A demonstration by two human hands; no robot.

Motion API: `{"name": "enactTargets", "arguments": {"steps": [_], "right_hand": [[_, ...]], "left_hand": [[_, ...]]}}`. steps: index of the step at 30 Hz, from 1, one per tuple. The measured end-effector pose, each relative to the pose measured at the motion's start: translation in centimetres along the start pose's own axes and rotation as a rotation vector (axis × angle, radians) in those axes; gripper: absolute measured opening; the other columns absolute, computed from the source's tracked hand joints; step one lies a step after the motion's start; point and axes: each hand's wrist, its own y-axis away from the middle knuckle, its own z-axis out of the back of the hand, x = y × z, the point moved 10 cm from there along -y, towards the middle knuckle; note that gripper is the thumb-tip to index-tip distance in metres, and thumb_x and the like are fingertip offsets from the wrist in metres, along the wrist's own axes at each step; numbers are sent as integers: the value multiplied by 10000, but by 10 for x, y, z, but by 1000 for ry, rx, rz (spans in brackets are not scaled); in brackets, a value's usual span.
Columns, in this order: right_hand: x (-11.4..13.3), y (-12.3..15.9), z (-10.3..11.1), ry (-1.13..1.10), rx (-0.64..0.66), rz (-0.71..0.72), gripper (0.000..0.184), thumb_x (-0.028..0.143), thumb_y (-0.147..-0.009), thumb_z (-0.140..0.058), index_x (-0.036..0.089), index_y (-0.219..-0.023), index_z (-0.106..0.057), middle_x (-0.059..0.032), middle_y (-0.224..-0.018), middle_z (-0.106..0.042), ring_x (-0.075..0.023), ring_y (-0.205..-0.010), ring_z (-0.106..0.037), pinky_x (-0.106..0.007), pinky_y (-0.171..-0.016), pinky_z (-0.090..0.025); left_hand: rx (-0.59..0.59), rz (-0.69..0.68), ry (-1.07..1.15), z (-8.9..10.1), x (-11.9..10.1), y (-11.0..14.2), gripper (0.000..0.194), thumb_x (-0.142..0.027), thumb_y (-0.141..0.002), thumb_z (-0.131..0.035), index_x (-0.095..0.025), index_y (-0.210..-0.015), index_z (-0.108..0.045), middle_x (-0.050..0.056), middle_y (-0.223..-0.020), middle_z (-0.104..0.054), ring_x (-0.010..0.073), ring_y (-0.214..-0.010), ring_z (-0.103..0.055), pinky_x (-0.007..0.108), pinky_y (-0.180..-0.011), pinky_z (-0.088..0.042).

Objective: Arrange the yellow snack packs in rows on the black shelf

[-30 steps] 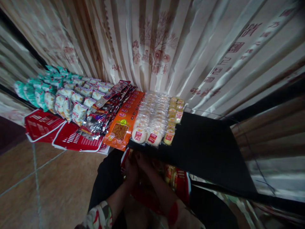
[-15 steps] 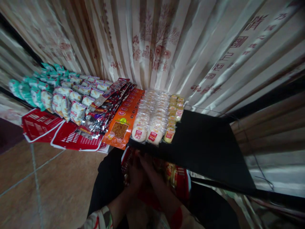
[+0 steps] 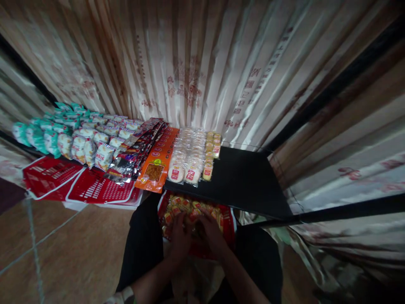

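A red shopping basket with a white rim sits at my lap, between dark-trousered legs. Inside it lie many small snacks in clear and yellow wrappers with red labels. My left hand reaches in on the left side, fingers pointing forward and resting among the packets. On the right side my right hand is in the basket too, its fingers stretched forward and inward over the snacks. Both hands look open, though the light is dim and the fingertips are partly lost among the wrappers.
A black shelf runs along pleated curtains. On it stand rows of yellow-wrapped snacks, round white crackers, an orange packet, dark sachets, white bags and green bags. Red baskets lie at left.
My view has tilted and shifted, so the shelf goods sit further left. My hands have drawn apart and back in the basket, uncovering more of the yellow-wrapped snacks.
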Motion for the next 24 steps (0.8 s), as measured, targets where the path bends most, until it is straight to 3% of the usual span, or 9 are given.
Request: {"name": "enactTargets", "arguments": {"steps": [3, 7, 14, 18, 20, 24], "right_hand": [[19, 16, 9, 2, 33, 13, 421, 441, -695, -593, 232, -1058, -631, -34, -985, -707, -237, -957, -638, -361, -818, -509], [30, 26, 27, -77, -46, 19, 432, 463, -621, -655, 220, -978, -630, -51, -890, -713, -265, -893, -654, -389, -784, -517], [37, 22, 42, -298, -78, 44, 551, 527, -517, -752, 191, -929, -605, -80, -844, -716, -253, -795, -681, -390, -763, -531], [58, 10, 69, -214, -154, 122, 508, 504, -522, -758, 180, -896, -641, -86, -861, -717, -256, -847, -674, -360, -739, -541], [68, -2, 84, -190, -179, 143, 495, 493, -529, -754, 178, -894, -642, -87, -871, -718, -254, -848, -674, -358, -739, -542], [87, -33, 111, -178, -240, 186, 471, 451, -533, -750, 183, -901, -629, -63, -833, -711, -222, -784, -671, -362, -761, -535]], "left_hand": [[78, 7, 44, -7, -10, 7, 407, -264, -768, -541, -150, -1158, -546, 127, -1252, -566, 218, -1171, -517, 324, -983, -409], [197, -29, 59, -24, -33, 11, 314, -234, -742, -525, -175, -1041, -601, 88, -1106, -652, 216, -1030, -596, 320, -918, -445], [145, -100, 310, -48, -80, 4, 207, -194, -747, -495, -177, -951, -527, 71, -935, -661, 172, -851, -627, 276, -781, -495], [169, -97, 272, -71, -98, -8, 177, -143, -763, -485, -178, -931, -527, 60, -899, -664, 163, -864, -626, 263, -796, -490], [185, -115, 204, -79, -110, -14, 218, -120, -780, -449, -174, -968, -547, 72, -963, -654, 160, -895, -617, 269, -835, -481], [105, -178, -28, -83, -135, -26, 373, -88, -743, -465, -148, -1090, -586, 113, -1142, -578, 196, -1093, -536, 298, -995, -397]]}}
